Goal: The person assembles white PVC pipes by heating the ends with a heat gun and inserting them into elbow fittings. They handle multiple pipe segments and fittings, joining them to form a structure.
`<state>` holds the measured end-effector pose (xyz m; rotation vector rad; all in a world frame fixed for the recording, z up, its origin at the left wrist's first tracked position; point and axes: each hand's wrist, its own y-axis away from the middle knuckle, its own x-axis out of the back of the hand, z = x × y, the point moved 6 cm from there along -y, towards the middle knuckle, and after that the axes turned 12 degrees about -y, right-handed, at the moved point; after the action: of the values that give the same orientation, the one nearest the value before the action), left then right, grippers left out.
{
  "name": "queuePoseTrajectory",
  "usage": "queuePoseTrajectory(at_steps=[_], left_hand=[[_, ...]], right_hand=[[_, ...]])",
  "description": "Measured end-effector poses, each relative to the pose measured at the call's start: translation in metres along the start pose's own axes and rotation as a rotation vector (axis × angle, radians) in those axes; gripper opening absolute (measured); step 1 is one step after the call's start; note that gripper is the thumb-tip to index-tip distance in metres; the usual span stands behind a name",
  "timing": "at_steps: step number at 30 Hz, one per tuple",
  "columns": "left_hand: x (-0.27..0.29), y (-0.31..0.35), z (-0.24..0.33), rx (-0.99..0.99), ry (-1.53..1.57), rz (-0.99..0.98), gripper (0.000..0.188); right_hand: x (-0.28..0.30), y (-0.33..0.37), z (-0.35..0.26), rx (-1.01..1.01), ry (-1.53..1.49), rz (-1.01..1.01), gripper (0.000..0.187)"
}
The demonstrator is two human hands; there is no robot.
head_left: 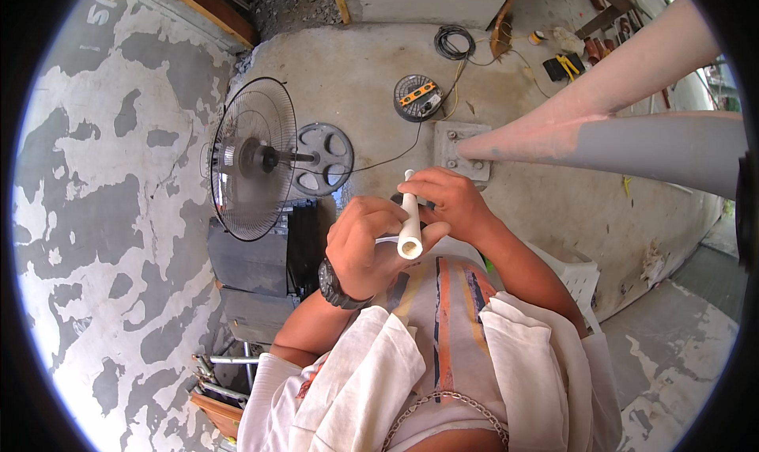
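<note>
2 hands grasp 1 short white pipe (pixel 409 229): left hand (pixel 365 246) clenched low, right hand (pixel 447 203) pinching top (a loose pinch could drop it).

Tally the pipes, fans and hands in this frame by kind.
White pipe, held in both hands: 1
Large grey pipe: 1
Pedestal fan lying on the floor: 1
Hands: 2, left hand and right hand
Total: 5

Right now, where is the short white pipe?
In the head view, the short white pipe is near the centre, held by the left hand and right hand, above the person's chest and right of the fan.
</note>
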<state>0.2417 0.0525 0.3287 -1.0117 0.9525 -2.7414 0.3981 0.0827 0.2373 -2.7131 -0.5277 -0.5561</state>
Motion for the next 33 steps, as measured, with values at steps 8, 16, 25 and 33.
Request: queuePoseTrajectory(at_steps=[8, 16, 25, 33], left_hand=[[-0.004, 0.003, -0.001, -0.009, -0.014, -0.020, 0.060], [-0.007, -0.001, 0.002, -0.010, 0.001, -0.017, 0.057], [-0.011, -0.004, 0.008, 0.003, 0.084, -0.068, 0.055], [-0.006, -0.008, 0.011, -0.037, 0.156, -0.082, 0.054]], right_hand=[[-0.002, 0.003, 0.004, -0.001, 0.005, -0.005, 0.038], [0.000, 0.006, 0.006, 0.005, -0.005, 0.005, 0.038], [0.005, 0.010, 0.009, 0.010, 0.005, 0.033, 0.037], [0.013, 0.011, 0.004, -0.024, 0.006, 0.055, 0.038]])
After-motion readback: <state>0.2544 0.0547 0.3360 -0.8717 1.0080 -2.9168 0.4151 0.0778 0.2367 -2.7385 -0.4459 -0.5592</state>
